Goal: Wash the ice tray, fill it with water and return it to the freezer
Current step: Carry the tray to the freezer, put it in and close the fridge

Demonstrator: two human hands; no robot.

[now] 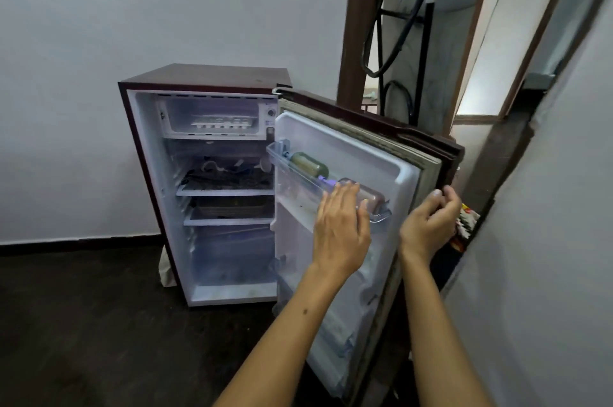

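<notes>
A small dark-red fridge (205,78) stands on the floor with its door (365,154) swung open to the right. In the freezer compartment (212,118) at the top lies a white ice tray (220,123). My right hand (429,224) grips the door's outer edge with curled fingers. My left hand (341,227) hovers in front of the door's upper shelf (298,171) with fingers straight, holding nothing; whether it touches the shelf I cannot tell.
Bottles lie in the door shelf, one green (308,164). Fridge shelves hold dark items (225,177). A folded ironing board (421,35) leans behind the door by a brown door frame (355,25). A white wall corner (530,240) is close on the right. The floor is dark.
</notes>
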